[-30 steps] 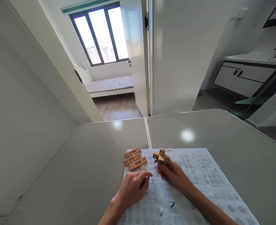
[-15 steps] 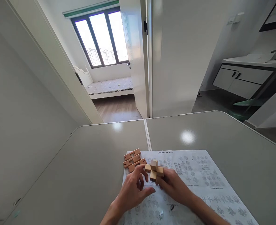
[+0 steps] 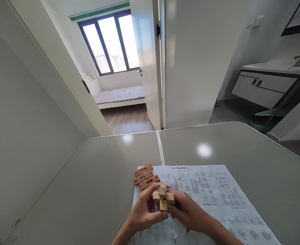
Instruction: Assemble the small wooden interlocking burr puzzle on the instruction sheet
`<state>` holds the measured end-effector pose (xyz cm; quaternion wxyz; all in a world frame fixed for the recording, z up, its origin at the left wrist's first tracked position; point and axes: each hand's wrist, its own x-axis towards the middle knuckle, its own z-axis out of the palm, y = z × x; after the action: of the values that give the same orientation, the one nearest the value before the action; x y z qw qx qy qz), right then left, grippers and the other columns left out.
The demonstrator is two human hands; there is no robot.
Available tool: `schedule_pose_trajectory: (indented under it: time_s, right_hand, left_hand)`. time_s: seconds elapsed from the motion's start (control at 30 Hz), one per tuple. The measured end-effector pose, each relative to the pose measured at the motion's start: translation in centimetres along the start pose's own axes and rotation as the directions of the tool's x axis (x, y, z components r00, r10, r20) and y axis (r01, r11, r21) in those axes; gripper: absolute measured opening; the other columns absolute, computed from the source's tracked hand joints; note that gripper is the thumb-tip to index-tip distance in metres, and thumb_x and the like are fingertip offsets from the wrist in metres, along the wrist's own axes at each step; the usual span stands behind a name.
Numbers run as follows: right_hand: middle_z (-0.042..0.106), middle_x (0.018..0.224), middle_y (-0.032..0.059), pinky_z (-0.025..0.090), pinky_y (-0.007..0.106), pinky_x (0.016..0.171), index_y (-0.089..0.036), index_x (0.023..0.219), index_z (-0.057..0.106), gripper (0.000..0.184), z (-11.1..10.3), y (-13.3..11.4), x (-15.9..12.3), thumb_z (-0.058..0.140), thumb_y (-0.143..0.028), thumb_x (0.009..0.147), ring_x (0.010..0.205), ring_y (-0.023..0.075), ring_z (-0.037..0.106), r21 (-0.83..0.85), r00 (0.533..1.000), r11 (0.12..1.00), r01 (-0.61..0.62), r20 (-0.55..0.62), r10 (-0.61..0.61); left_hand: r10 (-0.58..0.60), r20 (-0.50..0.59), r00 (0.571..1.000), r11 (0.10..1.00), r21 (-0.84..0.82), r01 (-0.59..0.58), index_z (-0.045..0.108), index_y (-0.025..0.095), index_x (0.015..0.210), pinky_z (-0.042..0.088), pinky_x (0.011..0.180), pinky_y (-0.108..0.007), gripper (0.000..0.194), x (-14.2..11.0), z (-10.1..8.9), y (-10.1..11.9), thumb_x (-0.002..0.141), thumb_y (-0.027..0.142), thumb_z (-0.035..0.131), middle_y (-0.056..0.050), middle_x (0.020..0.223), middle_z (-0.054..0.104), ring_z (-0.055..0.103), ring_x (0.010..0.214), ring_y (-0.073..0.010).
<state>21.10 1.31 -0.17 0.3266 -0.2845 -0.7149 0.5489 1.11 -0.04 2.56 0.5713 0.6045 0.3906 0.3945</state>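
A light wooden burr puzzle point(image 3: 162, 193) of interlocked, cross-shaped blocks is held above the printed sheet in the head view. My left hand point(image 3: 146, 209) curls around its left side, thumb at the lower block and fingers behind. From the right, my right hand point(image 3: 185, 206) grips the puzzle, with its fingertips partly hidden under the blocks. Just beyond my left hand lie three reddish-brown notched wooden pieces point(image 3: 143, 178), side by side on the sheet's upper left corner and the table.
The large paper sheet point(image 3: 231, 190) with printed puzzle diagrams lies under my hands on a grey-green table point(image 3: 101, 177). A pale seam point(image 3: 160, 148) crosses the tabletop. Beyond the table's far edge are an open door point(image 3: 147, 64), a bed point(image 3: 121, 94) and a sink cabinet point(image 3: 264, 85).
The burr puzzle has moved slightly left and nearer to me. My left hand has closed in from beside it and now grips it, together with my right hand.
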Motion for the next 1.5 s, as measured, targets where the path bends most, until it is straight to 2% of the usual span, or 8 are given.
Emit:
schedule_pose_trajectory:
  time_s: [0.17,0.27,0.37,0.53,0.73,0.9,1.23,1.5]
  right_hand:
    - [0.061,0.069,-0.0008,0.039,0.024,0.062,-0.019,0.080,0.057,0.041,-0.3,-0.5,0.0,0.050,-0.048,0.108,0.062,0.0132,0.050,0.117,0.997,0.991,-0.062,0.063,0.054]
    - [0.061,0.069,-0.0001,0.040,0.025,0.061,-0.018,0.076,0.058,0.047,-0.4,-0.7,0.0,0.053,-0.054,0.106,0.062,0.0131,0.049,0.156,0.996,0.985,-0.077,0.058,0.068]
    - [0.058,0.069,-0.0004,0.039,0.024,0.058,-0.017,0.076,0.061,0.049,-0.6,-0.9,0.2,0.058,-0.059,0.102,0.061,0.0127,0.050,0.202,0.993,0.973,-0.110,0.073,0.097]
    - [0.059,0.068,-0.0014,0.042,0.023,0.058,-0.017,0.083,0.068,0.044,-0.8,-0.9,0.3,0.069,-0.058,0.096,0.059,0.0117,0.052,0.266,0.978,0.954,-0.141,0.189,0.092]
    - [0.051,0.060,-0.0025,0.038,0.023,0.055,-0.017,0.064,0.062,0.057,-0.2,-0.4,0.0,0.064,-0.062,0.098,0.058,0.0117,0.046,0.221,0.998,0.974,-0.039,0.051,0.028]
    - [0.046,0.060,-0.0039,0.037,0.025,0.057,-0.018,0.064,0.060,0.056,0.3,-0.4,-0.1,0.062,-0.062,0.099,0.059,0.0127,0.041,0.106,0.998,0.994,-0.009,-0.067,0.016]
    - [0.065,0.070,0.0030,0.049,0.027,0.063,-0.019,0.077,0.072,0.050,0.9,0.1,-0.5,0.052,-0.056,0.105,0.066,0.0184,0.058,-0.149,0.969,0.989,0.014,-0.240,-0.050]
    - [0.078,0.081,0.0077,0.054,0.029,0.061,-0.020,0.099,0.078,0.037,1.1,1.5,-0.7,0.055,-0.049,0.105,0.061,0.0196,0.065,-0.340,0.882,0.940,0.007,-0.440,-0.166]
  left_hand:
    - [-0.065,0.056,0.996,0.985,-0.157,0.073,0.066,0.018,0.132,0.056,0.080,-0.030,0.073,-0.1,-0.3,-0.5,0.073,0.053,0.089,-0.008,0.103,0.070,0.068,0.087,-0.0211]
    - [-0.090,0.050,0.995,0.978,-0.183,0.098,0.064,0.020,0.135,0.055,0.075,-0.026,0.074,-0.1,-0.6,-0.8,0.071,0.046,0.092,-0.008,0.108,0.071,0.067,0.081,-0.0164]
    - [-0.090,0.088,0.992,0.968,-0.225,0.108,0.067,0.019,0.133,0.056,0.079,-0.027,0.075,0.0,-0.7,-0.8,0.067,0.044,0.095,-0.010,0.117,0.071,0.070,0.089,-0.0199]
    - [-0.092,0.283,0.955,0.956,-0.242,0.164,0.060,0.018,0.144,0.057,0.079,-0.033,0.084,0.0,-0.7,-0.5,0.071,0.044,0.093,-0.010,0.102,0.073,0.075,0.086,-0.0255]
    - [-0.110,0.162,0.981,0.990,-0.070,0.122,0.069,0.014,0.136,0.054,0.068,-0.028,0.087,-0.3,-0.8,-0.1,0.065,0.058,0.093,-0.008,0.091,0.072,0.068,0.077,-0.0207]
    - [-0.065,0.102,0.993,0.998,0.005,0.065,0.072,0.014,0.134,0.050,0.059,-0.024,0.083,-0.2,-0.5,0.2,0.067,0.059,0.090,-0.007,0.088,0.071,0.061,0.069,-0.0162]
    - [0.021,-0.042,0.999,0.991,0.131,-0.015,0.072,0.018,0.132,0.041,0.050,-0.017,0.068,-0.4,0.1,-0.3,0.070,0.043,0.088,-0.011,0.112,0.075,0.061,0.078,-0.0166]
    - [0.212,-0.242,0.947,0.926,0.359,-0.116,0.068,0.028,0.134,0.053,0.055,-0.022,0.070,-0.3,1.3,-0.6,0.067,0.026,0.090,-0.010,0.123,0.079,0.072,0.086,-0.0229]
